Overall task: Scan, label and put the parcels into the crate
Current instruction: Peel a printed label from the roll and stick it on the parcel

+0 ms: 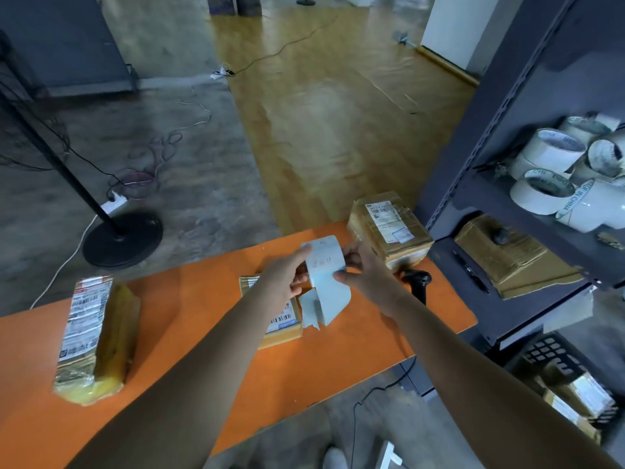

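Note:
Both hands hold a curled strip of white labels (329,275) above the orange table (209,306). My left hand (287,275) pinches its left edge and my right hand (363,269) grips its right edge. Directly under the strip lies a flat cardboard parcel (280,328), partly hidden by my left forearm. A yellow taped parcel (94,336) lies at the table's left. A taller brown parcel (389,225) sits at the far right corner. A black scanner (417,279) lies beside it. The black crate (568,384) stands on the floor at lower right with parcels inside.
A dark metal shelf (507,184) rises at the right, holding white tape rolls (554,170), flattened cardboard (514,258) and a pen. A black stand base (121,238) and loose cables lie on the floor beyond the table's far edge.

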Demonstrator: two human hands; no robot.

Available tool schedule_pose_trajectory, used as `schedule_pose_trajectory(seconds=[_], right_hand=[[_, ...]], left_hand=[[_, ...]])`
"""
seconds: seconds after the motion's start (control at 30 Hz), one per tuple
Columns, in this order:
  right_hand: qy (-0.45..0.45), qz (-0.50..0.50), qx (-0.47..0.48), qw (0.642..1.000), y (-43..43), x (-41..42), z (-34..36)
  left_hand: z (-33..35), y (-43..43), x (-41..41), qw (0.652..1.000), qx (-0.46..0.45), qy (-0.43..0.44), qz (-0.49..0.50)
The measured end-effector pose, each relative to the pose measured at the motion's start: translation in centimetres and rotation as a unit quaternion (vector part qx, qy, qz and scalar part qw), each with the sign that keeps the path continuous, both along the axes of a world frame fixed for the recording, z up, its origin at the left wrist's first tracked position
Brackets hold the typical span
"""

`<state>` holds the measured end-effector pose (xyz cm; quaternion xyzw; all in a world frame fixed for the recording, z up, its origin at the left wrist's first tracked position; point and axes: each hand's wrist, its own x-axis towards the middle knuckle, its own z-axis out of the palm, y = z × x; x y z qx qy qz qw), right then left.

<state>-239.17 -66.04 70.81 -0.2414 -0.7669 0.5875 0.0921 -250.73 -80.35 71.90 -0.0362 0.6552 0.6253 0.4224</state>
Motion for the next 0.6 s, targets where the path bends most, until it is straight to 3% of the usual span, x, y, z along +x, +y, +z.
schedule_pose_trajectory(seconds=[0.1, 0.27, 0.6], right_hand=[[-0.001, 0.02, 0.02, 1.0, -0.2, 0.1, 0.0], [0.01, 0.001, 0.013, 1.0, -0.7, -0.3, 0.3], [0.024, -0.028, 0.217, 0.975, -1.6, -0.6, 0.9]], left_hand=[[0.5, 0.3, -0.2, 0.996, 0.0, -0.066, 0.059], [0.6, 0.2, -0.4, 0.993, 0.004, -0.092, 0.073], [-0.1, 0.4, -0.1, 0.997, -0.01, -0.035, 0.071]])
